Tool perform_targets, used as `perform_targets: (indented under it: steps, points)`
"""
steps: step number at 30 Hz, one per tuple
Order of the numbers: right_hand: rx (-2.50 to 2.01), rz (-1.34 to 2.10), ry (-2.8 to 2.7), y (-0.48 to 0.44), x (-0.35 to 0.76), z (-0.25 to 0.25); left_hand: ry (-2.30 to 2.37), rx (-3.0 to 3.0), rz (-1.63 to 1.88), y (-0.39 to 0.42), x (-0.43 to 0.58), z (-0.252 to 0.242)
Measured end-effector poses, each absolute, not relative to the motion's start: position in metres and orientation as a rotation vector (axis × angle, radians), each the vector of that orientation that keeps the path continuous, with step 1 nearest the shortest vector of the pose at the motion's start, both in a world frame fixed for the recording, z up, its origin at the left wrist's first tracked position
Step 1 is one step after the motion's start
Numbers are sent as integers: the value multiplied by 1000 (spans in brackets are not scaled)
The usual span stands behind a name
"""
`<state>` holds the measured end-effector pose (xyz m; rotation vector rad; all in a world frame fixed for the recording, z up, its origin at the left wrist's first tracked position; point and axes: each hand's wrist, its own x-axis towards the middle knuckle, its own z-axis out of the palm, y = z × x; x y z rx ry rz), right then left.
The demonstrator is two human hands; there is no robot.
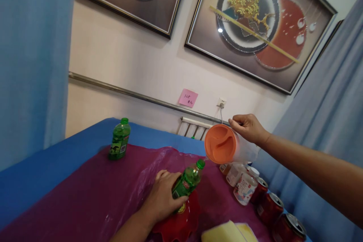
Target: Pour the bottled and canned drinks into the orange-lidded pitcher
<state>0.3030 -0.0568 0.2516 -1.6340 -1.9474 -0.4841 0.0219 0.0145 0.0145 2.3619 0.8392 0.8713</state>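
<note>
My left hand (163,196) is wrapped round a green plastic bottle (188,181) with a green cap, which stands on a red scalloped dish (181,224). My right hand (249,127) holds a clear jug with an orange lid (221,144) by its handle, tipped on its side above and to the right of the bottle's mouth. The orange lid faces me. A second green bottle (119,138) stands alone at the far left of the table.
A magenta plastic sheet (85,196) covers the blue table (34,181). Small white bottles (241,181) and several red cans (272,208) line the right edge. Yellow sponges (227,232) lie at the front. Blue curtains hang on both sides.
</note>
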Motion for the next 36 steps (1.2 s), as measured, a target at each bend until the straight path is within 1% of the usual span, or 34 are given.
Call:
perform_targets:
  steps: [36]
  points:
    - [-1646,-486,-1969,-55,305,246,785,2369,854,11,21,18]
